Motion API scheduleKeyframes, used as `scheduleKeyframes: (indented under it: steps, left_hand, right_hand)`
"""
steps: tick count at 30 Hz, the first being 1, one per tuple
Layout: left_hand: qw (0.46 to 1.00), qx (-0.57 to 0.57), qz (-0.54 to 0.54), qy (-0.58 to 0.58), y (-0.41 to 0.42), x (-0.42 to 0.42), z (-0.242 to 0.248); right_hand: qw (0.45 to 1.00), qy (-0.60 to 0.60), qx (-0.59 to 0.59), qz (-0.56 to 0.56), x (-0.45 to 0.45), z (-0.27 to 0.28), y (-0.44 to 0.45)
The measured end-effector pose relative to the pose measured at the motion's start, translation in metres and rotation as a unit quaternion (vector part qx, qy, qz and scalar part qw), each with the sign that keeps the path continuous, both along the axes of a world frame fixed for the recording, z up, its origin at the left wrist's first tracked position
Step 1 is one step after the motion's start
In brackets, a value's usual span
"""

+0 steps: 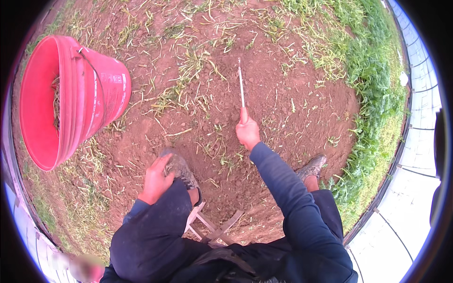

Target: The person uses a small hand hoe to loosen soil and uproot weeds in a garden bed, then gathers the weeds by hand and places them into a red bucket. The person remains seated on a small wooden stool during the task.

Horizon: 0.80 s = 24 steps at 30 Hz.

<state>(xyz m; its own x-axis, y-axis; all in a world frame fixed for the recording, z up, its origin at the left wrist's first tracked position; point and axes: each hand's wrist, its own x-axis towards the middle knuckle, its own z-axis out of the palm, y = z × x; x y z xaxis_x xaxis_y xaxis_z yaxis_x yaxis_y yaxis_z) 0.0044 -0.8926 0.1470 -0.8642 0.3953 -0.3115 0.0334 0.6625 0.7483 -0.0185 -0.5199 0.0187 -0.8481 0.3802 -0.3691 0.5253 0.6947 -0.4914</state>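
Observation:
My right hand (247,131) is closed around the red handle of a thin hand tool (241,86) with a narrow metal shaft. The shaft points away from me, and its far end meets the reddish soil (276,131); the shape of that end is unclear. My left hand (157,178) rests by my left knee, above the muddy shoe (179,166), with its fingers apart and nothing seen in it. A large red plastic bucket (106,88) with a wire handle is tilted towards the left, and some dry plant matter shows inside.
Uprooted, wilting stalks (191,67) lie scattered over the soil. A bed of feathery green plants (371,70) runs along the right. White sheeting (417,141) curves beyond it. A wooden stool frame (216,228) stands beneath me. My right shoe (313,167) rests on the soil.

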Motion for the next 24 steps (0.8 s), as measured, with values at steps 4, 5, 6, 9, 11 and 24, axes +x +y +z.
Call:
scheduleKeyframes:
  steps: [4, 5, 6, 9, 11, 24]
  left_hand:
    - [1.000, 0.005, -0.005, -0.007, 0.001, -0.001, 0.002]
    - [1.000, -0.004, -0.012, 0.000, -0.002, 0.001, 0.001]
    - [1.000, -0.008, -0.024, 0.004, -0.002, 0.003, 0.000]
    - [1.000, 0.006, 0.007, -0.021, -0.011, 0.006, 0.000]
    - [1.000, 0.017, 0.017, -0.018, -0.008, 0.002, 0.004]
    - [0.998, 0.055, 0.020, 0.007, 0.010, -0.004, 0.011]
  right_hand:
    - [0.981, -0.042, -0.078, -0.173, -0.094, 0.037, 0.032]
    - [0.941, -0.110, -0.176, -0.267, -0.119, 0.050, 0.035]
    - [0.958, -0.103, -0.143, -0.226, -0.110, 0.045, 0.034]
    - [0.998, -0.065, -0.008, -0.010, -0.069, 0.026, -0.001]
    - [0.994, 0.037, 0.020, 0.104, -0.001, 0.009, -0.014]
    - [0.982, 0.082, 0.005, 0.168, 0.127, 0.044, -0.051]
